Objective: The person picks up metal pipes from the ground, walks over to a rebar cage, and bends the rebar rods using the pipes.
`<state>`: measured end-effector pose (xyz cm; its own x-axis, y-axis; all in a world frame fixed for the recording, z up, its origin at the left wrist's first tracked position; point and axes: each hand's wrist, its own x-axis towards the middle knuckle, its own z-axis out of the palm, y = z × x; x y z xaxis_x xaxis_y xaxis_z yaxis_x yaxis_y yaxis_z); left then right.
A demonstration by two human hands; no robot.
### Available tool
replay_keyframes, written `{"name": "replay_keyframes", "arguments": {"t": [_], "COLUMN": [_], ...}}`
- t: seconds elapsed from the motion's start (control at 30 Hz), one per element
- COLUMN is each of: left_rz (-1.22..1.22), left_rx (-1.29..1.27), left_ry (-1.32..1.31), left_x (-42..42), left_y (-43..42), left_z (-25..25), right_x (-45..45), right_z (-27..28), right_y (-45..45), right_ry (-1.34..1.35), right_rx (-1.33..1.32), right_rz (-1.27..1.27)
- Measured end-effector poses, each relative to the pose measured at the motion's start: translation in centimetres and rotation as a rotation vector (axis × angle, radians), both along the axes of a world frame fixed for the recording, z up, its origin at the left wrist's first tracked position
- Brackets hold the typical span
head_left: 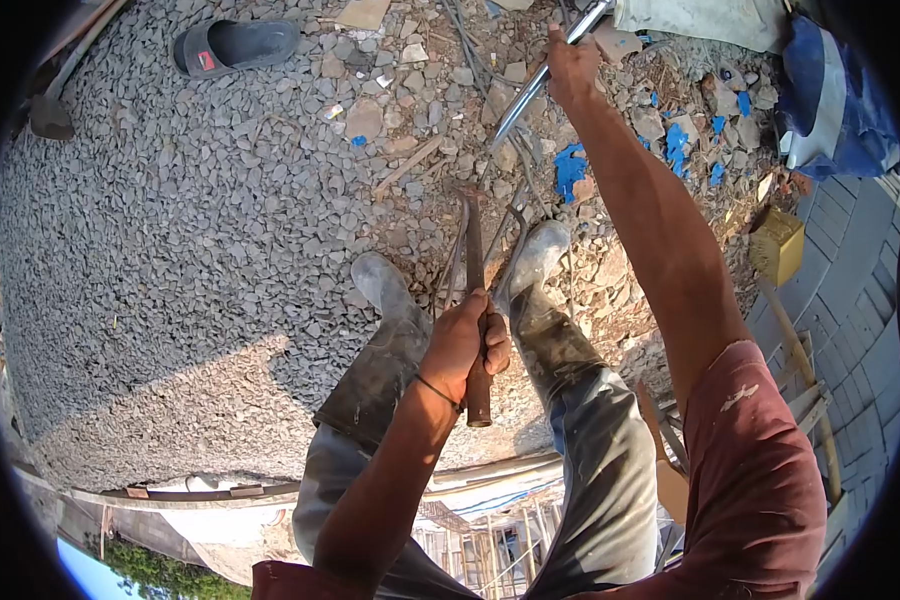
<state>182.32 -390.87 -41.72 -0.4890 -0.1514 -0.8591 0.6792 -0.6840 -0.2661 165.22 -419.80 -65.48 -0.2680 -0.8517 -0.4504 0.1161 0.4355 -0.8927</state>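
Observation:
My left hand [467,340] is wrapped around a rusty metal hammer-like tool [474,240], held low between my legs. Its round butt end points toward me, and its small head, hard to make out, points away over the rubble. Farther off on the right, my right arm is stretched out. The fingers of my right hand [573,70] close around a shiny metal pipe [526,100], which slants from the rubble up past the top edge of view. Thin grey cables or rods [516,235] lie beside the tool, near my boots.
Grey gravel [190,190] spreads across the left side, with a dark slide sandal [237,48] on it. Broken stones with blue scraps [570,172] lie ahead. At right are a yellowish box-like block [776,245], a wooden pole [800,350] and a blue sack [835,100]. My boots [380,285] stand on rubble.

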Motion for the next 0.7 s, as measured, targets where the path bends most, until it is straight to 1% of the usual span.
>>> {"name": "replay_keyframes", "arguments": {"t": [0.07, 0.13, 0.23, 0.33, 0.37, 0.4, 0.47, 0.53, 0.7], "left_rz": [-0.005, -0.010, -0.025, -0.032, -0.036, -0.041, -0.034, -0.030, -0.043], "left_rx": [0.008, 0.014, 0.025, 0.023, 0.031, 0.042, 0.045, 0.051, 0.039], "left_ry": [-0.017, -0.034, -0.073, -0.068, -0.052, -0.035, -0.044, -0.053, -0.077], "left_x": [0.0, -0.1, -0.2, -0.1, 0.0, 0.1, -0.1, -0.1, -0.1], "left_y": [-0.3, -0.5, -0.6, -0.7, -0.7, -0.6, -0.4, -0.3, -0.3], "left_z": [0.1, 0.4, 0.5, 0.4, 0.4, 0.5, 0.3, 0.3, 0.4], "right_x": [0.4, 0.4, -0.1, -0.2, -0.4, -0.5, -0.6, -0.3, -0.1], "right_z": [0.4, 0.7, 1.0, 0.1, -0.2, -0.3, -0.5, -0.6, -0.9], "right_y": [-0.1, 0.0, 0.4, 0.8, 0.7, 0.9, 0.8, 0.7, 0.7], "right_ry": [0.018, 0.030, 0.034, 0.077, 0.113, 0.111, 0.010, 0.023, -0.028], "right_rx": [0.023, 0.018, 0.083, 0.088, 0.048, 0.053, 0.015, 0.050, -0.003], "right_rz": [-0.038, -0.021, 0.000, -0.006, 0.027, 0.031, 0.064, 0.064, 0.091]}}
